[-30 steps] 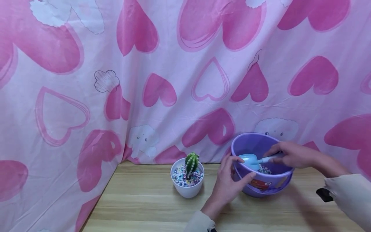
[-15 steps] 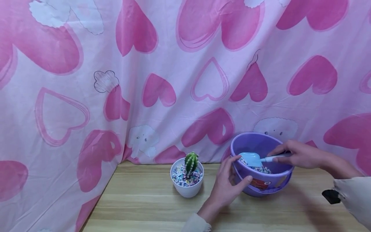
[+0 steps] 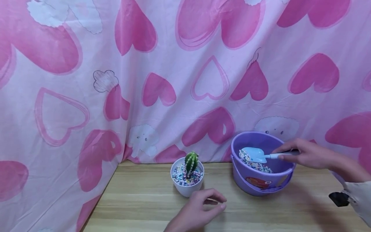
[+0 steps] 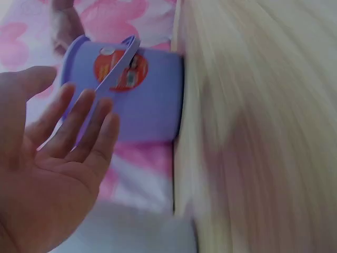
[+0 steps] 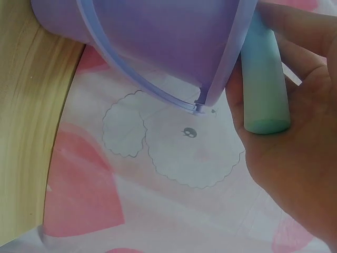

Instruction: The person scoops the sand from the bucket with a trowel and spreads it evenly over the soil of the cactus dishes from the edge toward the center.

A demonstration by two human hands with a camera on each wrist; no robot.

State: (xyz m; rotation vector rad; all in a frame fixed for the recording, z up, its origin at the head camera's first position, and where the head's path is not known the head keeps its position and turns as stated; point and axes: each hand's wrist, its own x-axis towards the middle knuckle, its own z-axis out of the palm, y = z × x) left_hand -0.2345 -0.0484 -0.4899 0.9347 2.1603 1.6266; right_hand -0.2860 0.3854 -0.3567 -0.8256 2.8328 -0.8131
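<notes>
My right hand (image 3: 311,154) grips the handle of a light blue toy shovel (image 3: 253,155), its blade inside a purple bucket (image 3: 246,180) over small pastel pebbles (image 3: 258,166). From the right wrist view, the shovel's handle (image 5: 265,79) lies along my fingers beside the bucket's rim. My left hand (image 3: 200,207) is off the bucket, in front of a white pot (image 3: 185,190), fingers loosely bent with nothing between them. In the left wrist view that hand (image 4: 68,163) shows its palm, fingers spread toward the bucket (image 4: 152,95). A small green cactus (image 3: 191,163) stands in the pot among pastel pebbles.
Everything stands on a light wooden table (image 3: 139,199). A pink curtain with hearts (image 3: 159,90) hangs right behind the pot and bucket, and along the left side. The bucket's handle (image 3: 268,191) hangs down across its front.
My left hand has let go of the bucket's rim and moved left, to the front of the pot. The shovel has shifted slightly up and right, baring more pebbles.
</notes>
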